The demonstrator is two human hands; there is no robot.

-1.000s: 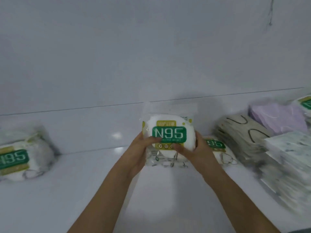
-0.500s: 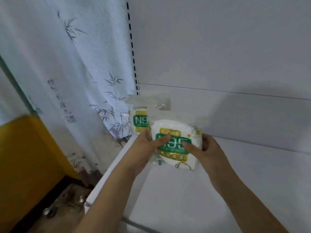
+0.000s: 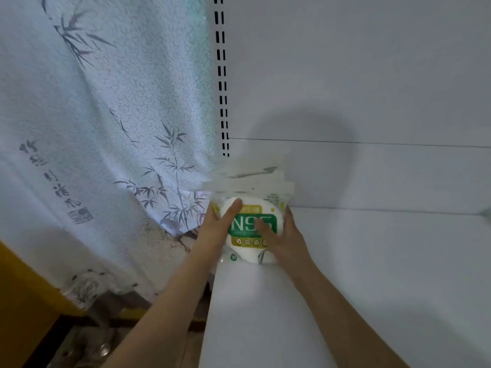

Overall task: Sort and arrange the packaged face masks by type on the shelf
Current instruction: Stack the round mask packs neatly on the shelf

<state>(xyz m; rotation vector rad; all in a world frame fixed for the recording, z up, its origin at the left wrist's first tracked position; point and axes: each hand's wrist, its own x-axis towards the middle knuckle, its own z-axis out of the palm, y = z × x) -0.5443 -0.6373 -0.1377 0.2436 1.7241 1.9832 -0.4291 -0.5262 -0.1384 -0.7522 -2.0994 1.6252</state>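
A packaged N95 mask (image 3: 248,236), white with a green and yellow label, stands at the far left end of the white shelf (image 3: 372,274). It leans against more N95 packages (image 3: 252,181) behind it, by the back panel. My left hand (image 3: 216,227) grips its left edge with the thumb across the front. My right hand (image 3: 281,236) holds its right side, thumb over the green label. The package's bottom rests on the shelf.
A white curtain (image 3: 106,128) with a bamboo print hangs left of the shelf. A slotted upright (image 3: 221,75) marks the shelf's left end. A yellow object (image 3: 24,301) and a dark floor lie at the lower left. The white shelf surface stretches to the right.
Both hands have carried the N95 package leftward and set it down against the other N95 packages at the shelf's left end. The view has swung left, away from the stacks of other masks.
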